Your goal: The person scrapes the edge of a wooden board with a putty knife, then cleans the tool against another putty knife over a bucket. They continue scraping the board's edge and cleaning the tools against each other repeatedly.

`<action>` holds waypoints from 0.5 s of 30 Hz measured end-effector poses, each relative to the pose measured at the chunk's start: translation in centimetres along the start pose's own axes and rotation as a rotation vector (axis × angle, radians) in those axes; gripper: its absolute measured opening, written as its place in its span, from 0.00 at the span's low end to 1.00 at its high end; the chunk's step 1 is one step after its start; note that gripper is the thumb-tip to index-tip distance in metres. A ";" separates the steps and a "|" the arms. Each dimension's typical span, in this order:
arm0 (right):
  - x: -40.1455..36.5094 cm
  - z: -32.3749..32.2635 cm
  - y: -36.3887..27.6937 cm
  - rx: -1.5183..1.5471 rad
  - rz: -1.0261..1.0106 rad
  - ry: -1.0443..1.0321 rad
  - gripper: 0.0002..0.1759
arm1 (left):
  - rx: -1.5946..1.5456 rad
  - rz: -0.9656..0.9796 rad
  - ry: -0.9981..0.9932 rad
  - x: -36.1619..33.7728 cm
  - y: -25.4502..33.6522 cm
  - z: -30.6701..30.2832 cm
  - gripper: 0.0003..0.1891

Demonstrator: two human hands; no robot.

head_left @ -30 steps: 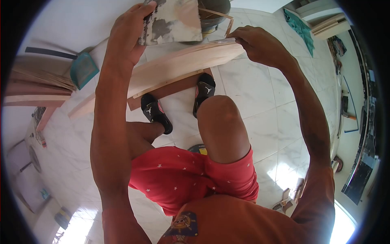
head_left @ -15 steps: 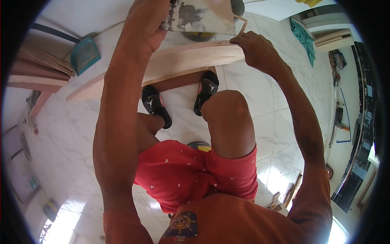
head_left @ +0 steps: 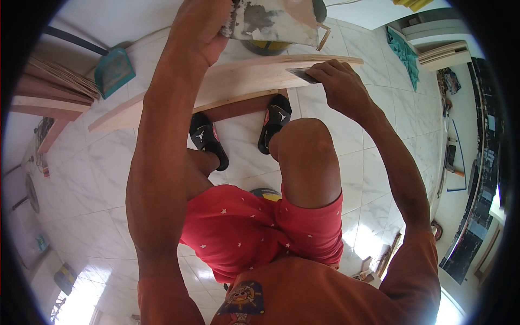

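Observation:
My left hand (head_left: 208,32) grips the left edge of a flat board (head_left: 271,20) smeared with grey and whitish paste, at the top of the view. My right hand (head_left: 341,81) is closed on a thin flat scraper blade (head_left: 303,75), which lies over the face of a long pale wooden plank (head_left: 244,76). That plank runs across in front of my feet, above a brown wooden piece (head_left: 233,110). Behind the smeared board, a round dark and yellow container (head_left: 265,47) is partly hidden.
A teal dustpan (head_left: 115,71) and stacked wooden strips (head_left: 54,89) are at the left. At the right are a green cloth (head_left: 403,57), pale boards (head_left: 444,55), a blue-framed tool (head_left: 460,157) and a long dark panel (head_left: 476,216). My feet stand on the tiled floor (head_left: 346,168).
My right hand has moved slightly down and right from the plank's upper edge, and the scraper blade now shows. The smeared board has shifted slightly right.

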State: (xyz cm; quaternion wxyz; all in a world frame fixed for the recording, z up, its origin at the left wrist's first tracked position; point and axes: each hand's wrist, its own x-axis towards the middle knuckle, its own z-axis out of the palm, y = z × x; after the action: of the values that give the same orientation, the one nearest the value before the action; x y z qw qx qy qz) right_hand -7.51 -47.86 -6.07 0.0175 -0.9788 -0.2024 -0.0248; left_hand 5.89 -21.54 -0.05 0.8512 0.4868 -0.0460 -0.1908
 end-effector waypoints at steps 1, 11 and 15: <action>-0.1 0.0 0.1 0.001 0.009 0.031 0.24 | 0.001 0.002 0.001 -0.2 0.1 0.2 0.12; 0.7 2.1 -0.6 -0.057 0.014 0.167 0.23 | -0.006 -0.002 0.000 -0.3 0.2 -0.1 0.12; 0.9 0.9 -0.8 -0.030 -0.027 0.092 0.22 | -0.027 0.014 0.006 -0.3 0.3 -0.1 0.13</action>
State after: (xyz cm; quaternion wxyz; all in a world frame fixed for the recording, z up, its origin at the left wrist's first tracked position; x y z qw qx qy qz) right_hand -6.95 -46.69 -6.92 0.0118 -0.9740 -0.2142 -0.0730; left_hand 5.74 -21.29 0.16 0.8591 0.4756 -0.0442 -0.1838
